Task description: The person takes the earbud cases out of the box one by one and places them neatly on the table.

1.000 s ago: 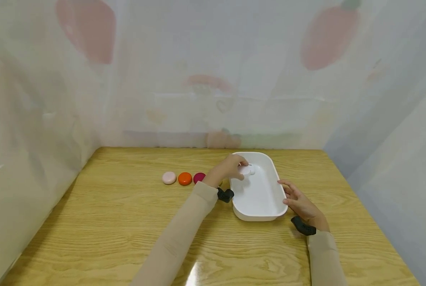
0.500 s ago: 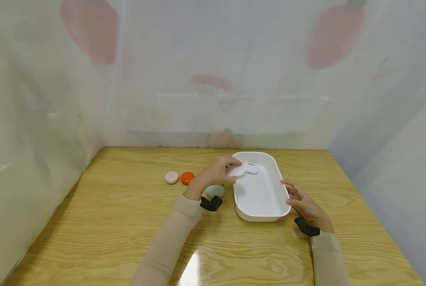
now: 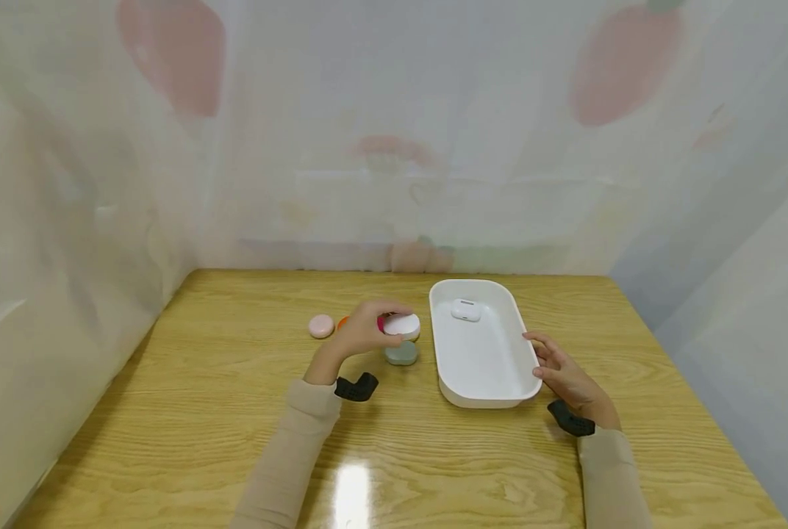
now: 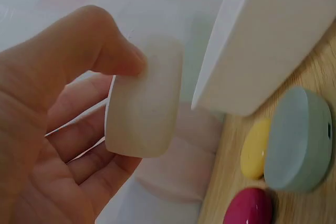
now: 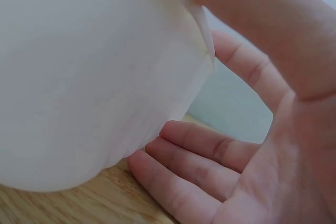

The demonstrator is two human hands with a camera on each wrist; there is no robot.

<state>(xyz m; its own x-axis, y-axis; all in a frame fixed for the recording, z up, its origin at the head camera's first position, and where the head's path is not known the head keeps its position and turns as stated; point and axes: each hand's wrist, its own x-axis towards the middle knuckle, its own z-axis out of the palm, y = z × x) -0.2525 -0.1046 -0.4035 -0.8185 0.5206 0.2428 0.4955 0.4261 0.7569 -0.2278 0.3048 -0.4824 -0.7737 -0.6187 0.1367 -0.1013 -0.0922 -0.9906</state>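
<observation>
My left hand [image 3: 365, 328] pinches a white rounded case [image 3: 402, 325] between thumb and fingers, above the table left of the tray. In the left wrist view the case [image 4: 146, 98] shows a smooth, pale side under the thumb. Below it lies a grey-green rounded case [image 3: 401, 353], with a small dark port on its end in the left wrist view. My right hand [image 3: 566, 375] grips the right side of a white tray [image 3: 489, 402], thumb at the rim and fingers against the outer wall. Inside the tray, near its back, sits a small white earbud case [image 3: 465, 310].
A pale pink round piece [image 3: 321, 326] lies left of my left hand, beside a mostly hidden orange one [image 3: 342, 322]. The left wrist view shows a yellow piece [image 4: 255, 149] and a magenta one [image 4: 249, 208] near the grey-green case. A printed curtain hangs behind the table.
My left hand has carried the white rounded case out of the tray and leftward over the table. The earbud case in the tray is uncovered. My right hand keeps its grip on the tray.
</observation>
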